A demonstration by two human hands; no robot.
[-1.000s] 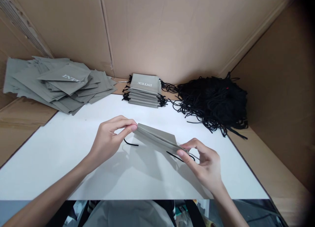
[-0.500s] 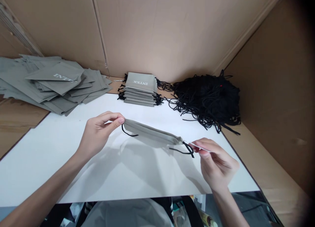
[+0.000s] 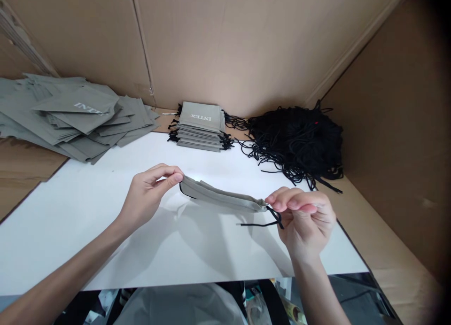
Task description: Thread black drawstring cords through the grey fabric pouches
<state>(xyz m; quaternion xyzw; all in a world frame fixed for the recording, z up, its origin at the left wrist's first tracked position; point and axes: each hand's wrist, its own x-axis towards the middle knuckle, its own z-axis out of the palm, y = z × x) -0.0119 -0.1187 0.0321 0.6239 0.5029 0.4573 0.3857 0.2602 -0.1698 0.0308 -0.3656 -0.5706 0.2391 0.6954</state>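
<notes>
A grey fabric drawstring pouch [image 3: 225, 197] is stretched between my hands above the white tabletop, its mouth edge upward. My left hand [image 3: 150, 189] pinches the pouch's left corner between thumb and fingers. At the other end, the fingers of my right hand [image 3: 308, 217] are closed at the pouch's right corner. A black cord [image 3: 275, 217] loops out below those fingertips, its free end pointing left. More dark cord shows under the pouch near my left fingertips. Whatever else lies inside my right hand is hidden by the fingers.
Loose grey pouches [image 3: 81, 118] lie heaped at the left. A neat stack of corded pouches [image 3: 200, 123] printed INTEX stands at the back middle. Right of it is a pile of black cords [image 3: 296, 142]. Cardboard walls [image 3: 229, 43] enclose the white table [image 3: 52, 236].
My right hand has moved left from the thin white tool it held to the pouch's right corner; that tool no longer shows. My left hand and the pouch have shifted slightly right.
</notes>
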